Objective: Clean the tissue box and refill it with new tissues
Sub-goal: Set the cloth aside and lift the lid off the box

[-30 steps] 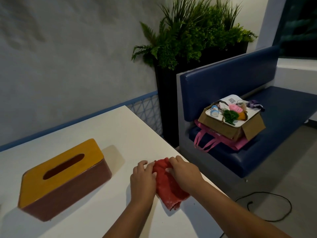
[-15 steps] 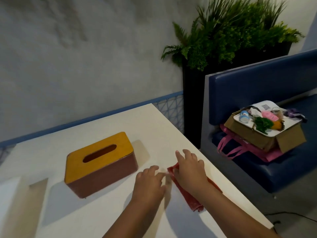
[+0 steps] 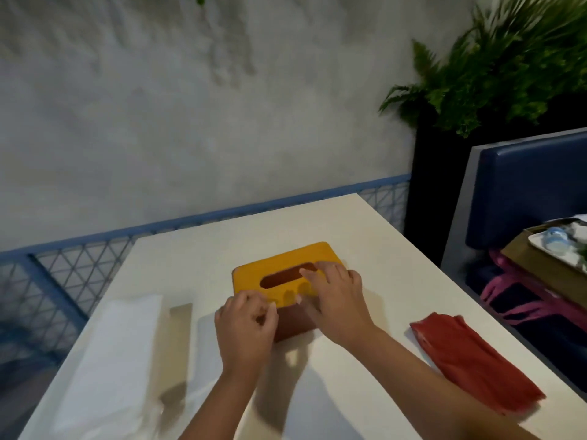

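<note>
White tabletop [image 3: 365, 236] carried one tissue box [image 3: 287, 274], one red cloth [image 3: 470, 360] and one tissue stack [image 3: 111, 354], and I saw my right hand [image 3: 336, 296] spread on its yellow lid, left hand [image 3: 244, 328] pinching its near edge.

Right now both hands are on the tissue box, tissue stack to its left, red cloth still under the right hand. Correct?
Not quite. The head view shows the red cloth lying free on the table, right of the right hand. The rest holds: both hands, left hand included, on the tissue box, tissue stack to its left.
</note>
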The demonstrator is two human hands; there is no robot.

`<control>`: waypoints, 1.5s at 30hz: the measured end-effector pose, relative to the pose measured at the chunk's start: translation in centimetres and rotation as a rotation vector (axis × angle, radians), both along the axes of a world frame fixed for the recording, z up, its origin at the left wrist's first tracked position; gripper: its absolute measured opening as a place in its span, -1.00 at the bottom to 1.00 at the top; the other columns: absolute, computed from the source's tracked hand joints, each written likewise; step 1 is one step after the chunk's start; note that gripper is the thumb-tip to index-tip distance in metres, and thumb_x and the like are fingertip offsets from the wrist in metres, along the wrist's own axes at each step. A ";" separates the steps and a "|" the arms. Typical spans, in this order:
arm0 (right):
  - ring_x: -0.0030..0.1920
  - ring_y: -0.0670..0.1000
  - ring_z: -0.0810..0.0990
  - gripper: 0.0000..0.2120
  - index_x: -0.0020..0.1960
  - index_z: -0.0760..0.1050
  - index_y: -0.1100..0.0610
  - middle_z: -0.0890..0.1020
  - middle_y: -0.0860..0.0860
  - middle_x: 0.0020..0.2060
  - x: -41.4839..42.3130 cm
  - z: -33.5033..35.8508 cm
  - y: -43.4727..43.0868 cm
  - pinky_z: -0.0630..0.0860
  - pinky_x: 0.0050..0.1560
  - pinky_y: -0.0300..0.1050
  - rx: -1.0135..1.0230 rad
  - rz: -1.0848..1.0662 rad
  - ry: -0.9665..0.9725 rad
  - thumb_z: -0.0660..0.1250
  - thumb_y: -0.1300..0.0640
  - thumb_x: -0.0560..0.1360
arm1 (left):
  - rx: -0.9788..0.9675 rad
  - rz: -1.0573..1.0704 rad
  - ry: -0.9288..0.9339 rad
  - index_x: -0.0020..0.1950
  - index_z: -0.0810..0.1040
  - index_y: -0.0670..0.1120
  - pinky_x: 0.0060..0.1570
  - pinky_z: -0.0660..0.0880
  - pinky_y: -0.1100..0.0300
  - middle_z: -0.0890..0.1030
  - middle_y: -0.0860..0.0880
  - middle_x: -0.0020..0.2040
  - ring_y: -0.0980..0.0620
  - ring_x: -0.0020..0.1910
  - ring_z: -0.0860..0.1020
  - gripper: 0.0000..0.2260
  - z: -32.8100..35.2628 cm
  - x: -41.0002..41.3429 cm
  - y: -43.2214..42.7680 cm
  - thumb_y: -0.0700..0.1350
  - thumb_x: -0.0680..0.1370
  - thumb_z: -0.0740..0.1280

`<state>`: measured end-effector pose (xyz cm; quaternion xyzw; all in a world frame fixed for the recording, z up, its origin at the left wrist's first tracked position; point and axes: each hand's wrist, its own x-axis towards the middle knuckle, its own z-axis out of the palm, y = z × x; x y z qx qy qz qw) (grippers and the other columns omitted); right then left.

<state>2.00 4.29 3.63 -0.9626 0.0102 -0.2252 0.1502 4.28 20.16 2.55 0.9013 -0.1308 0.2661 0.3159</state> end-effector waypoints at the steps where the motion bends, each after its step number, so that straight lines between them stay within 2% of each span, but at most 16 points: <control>1: 0.05 0.08 0.60 -0.58 0.08 0.59 -0.02 0.63 0.00 0.01 0.6 0.1 0.3 0.48 0.00 0.11 -0.020 0.013 0.012 0.13 -0.18 0.40 | -0.062 0.014 0.006 -0.31 0.59 -0.08 -0.18 0.37 0.15 0.61 0.02 -0.19 -0.03 -0.25 0.54 -0.71 0.2 0.5 0.2 0.08 0.38 0.19; 3: 0.05 0.07 0.60 -0.56 0.07 0.59 -0.04 0.63 -0.03 -0.03 2.2 0.1 1.3 0.44 0.10 0.20 -0.068 0.024 0.043 0.10 -0.23 0.41 | -0.194 0.049 0.041 -0.35 0.58 -0.12 -0.19 0.45 0.10 0.61 0.00 -0.16 -0.04 -0.22 0.55 -0.76 0.3 2.1 1.3 0.02 0.38 0.27; 5: 0.13 0.08 0.54 -0.46 0.16 0.55 -0.04 0.61 -0.02 0.03 3.5 0.1 1.8 0.29 0.27 0.25 -0.094 0.049 0.109 -0.02 -0.28 0.44 | -0.320 0.092 0.115 -0.35 0.55 -0.13 -0.16 0.46 0.12 0.58 0.01 -0.10 -0.05 -0.10 0.57 -0.83 0.0 3.6 1.9 -0.10 0.40 0.40; 8: 0.24 0.06 0.45 -0.32 0.31 0.43 -0.09 0.57 -0.02 0.16 5.0 -0.4 2.2 0.09 0.41 0.18 -0.133 0.061 0.193 -0.21 -0.34 0.43 | -0.483 0.113 0.237 -0.30 0.52 -0.06 -0.10 0.39 0.19 0.51 0.07 -0.02 -0.04 0.07 0.52 -0.86 -0.4 5.3 2.4 -0.14 0.43 0.42; 11: 0.22 0.03 0.49 -0.39 0.38 0.35 -0.13 0.59 -0.04 0.17 5.7 -0.6 2.8 0.19 0.37 0.09 -0.148 0.081 0.188 -0.17 -0.32 0.49 | -0.601 0.057 0.420 0.00 0.48 0.03 0.11 0.41 0.09 0.49 0.01 0.18 -0.04 0.21 0.46 -0.94 -0.8 6.1 2.2 -0.07 0.54 0.30; 13: 0.18 0.02 0.51 -0.32 0.40 0.33 -0.15 0.61 -0.05 0.12 5.9 -0.6 3.1 0.25 0.30 0.04 -0.166 0.087 0.170 -0.26 -0.32 0.44 | -0.620 0.022 0.528 0.27 0.41 -0.01 0.18 0.39 0.07 0.44 -0.04 0.32 -0.07 0.27 0.43 -0.74 -1.0 6.5 1.9 -0.03 0.58 0.22; 16: 0.15 0.01 0.51 -0.26 0.39 0.32 -0.18 0.62 -0.04 0.07 6.2 -0.6 3.4 0.26 0.27 0.02 -0.194 0.072 0.164 -0.34 -0.32 0.40 | -0.610 0.004 0.554 0.38 0.33 0.02 0.17 0.41 0.06 0.40 -0.04 0.36 -0.09 0.28 0.42 -0.64 -1.0 6.9 2.1 0.01 0.59 0.19; 21: 0.16 0.02 0.50 -0.36 0.38 0.33 -0.21 0.61 -0.03 0.05 6.4 -0.7 3.4 0.22 0.28 0.04 -0.195 0.065 0.190 -0.26 -0.33 0.46 | -0.593 -0.026 0.553 0.40 0.29 0.05 0.21 0.41 0.02 0.38 -0.02 0.38 -0.07 0.30 0.41 -0.62 -1.2 7.3 2.3 0.04 0.59 0.19; 24: 0.17 0.01 0.49 -0.51 0.36 0.36 -0.20 0.60 -0.02 0.05 6.3 -0.5 3.4 0.20 0.30 0.04 -0.172 0.064 0.208 -0.09 -0.29 0.55 | -0.598 -0.042 0.557 0.41 0.28 0.07 0.23 0.42 -0.02 0.38 -0.01 0.39 -0.08 0.31 0.41 -0.60 -1.3 7.4 2.5 0.05 0.57 0.20; 27: 0.15 0.00 0.47 -0.56 0.35 0.40 -0.19 0.59 -0.01 0.01 6.1 -0.1 3.4 0.17 0.30 0.02 -0.138 0.064 0.237 0.01 -0.26 0.56 | -0.572 -0.073 0.553 0.42 0.28 0.06 0.21 0.44 -0.01 0.38 -0.02 0.39 -0.08 0.31 0.41 -0.56 -1.1 7.3 2.6 0.06 0.55 0.24; 31: 0.13 0.00 0.48 -0.58 0.32 0.43 -0.17 0.59 -0.01 -0.02 6.0 0.2 3.5 0.13 0.33 0.03 -0.092 0.058 0.222 0.05 -0.26 0.55 | -0.613 -0.103 0.668 0.39 0.33 -0.07 -0.02 0.42 0.14 0.47 -0.09 0.29 -0.02 0.10 0.47 -0.54 -0.7 7.1 2.9 0.09 0.55 0.23; 33: 0.15 0.00 0.47 -0.57 0.33 0.43 -0.17 0.59 -0.02 0.00 6.0 0.2 3.6 0.11 0.35 0.04 -0.080 0.049 0.237 0.05 -0.26 0.55 | -0.580 -0.121 0.651 0.37 0.35 -0.06 -0.05 0.41 0.15 0.49 -0.09 0.28 0.01 0.04 0.46 -0.56 -0.7 7.0 3.1 0.10 0.55 0.22; 36: 0.14 0.00 0.46 -0.58 0.34 0.41 -0.18 0.57 -0.02 -0.01 5.9 0.5 3.8 0.10 0.37 0.03 -0.059 0.039 0.220 0.05 -0.25 0.55 | -0.555 -0.106 0.607 0.43 0.26 0.00 0.11 0.47 0.04 0.42 -0.07 0.36 -0.09 0.22 0.47 -0.49 -0.8 7.2 3.2 0.15 0.53 0.23; 39: 0.11 -0.01 0.45 -0.60 0.35 0.39 -0.20 0.55 -0.03 -0.04 5.7 1.0 4.0 0.08 0.40 0.03 -0.059 0.014 0.154 0.04 -0.22 0.57 | -0.506 -0.067 0.578 0.41 0.27 0.04 0.22 0.44 -0.15 0.40 -0.05 0.37 -0.12 0.28 0.44 -0.44 -0.3 7.0 3.1 0.23 0.48 0.23; 42: 0.14 -0.01 0.44 -0.62 0.35 0.39 -0.19 0.56 -0.01 -0.01 5.6 1.6 4.1 0.05 0.43 0.08 -0.026 -0.001 0.090 0.06 -0.19 0.57 | -0.464 0.008 0.455 0.32 0.38 -0.02 0.24 0.41 -0.14 0.44 -0.07 0.32 -0.09 0.25 0.44 -0.54 0.5 6.7 2.8 0.18 0.50 0.25; 45: 0.18 0.01 0.45 -0.62 0.35 0.41 -0.17 0.58 0.01 0.04 5.8 2.6 3.9 0.04 0.40 0.08 0.051 -0.032 0.034 0.07 -0.17 0.58 | -0.575 -0.038 0.358 0.14 0.42 0.01 0.05 0.46 0.10 0.49 -0.05 0.19 0.02 0.08 0.47 -0.74 1.8 6.0 2.0 0.08 0.52 0.28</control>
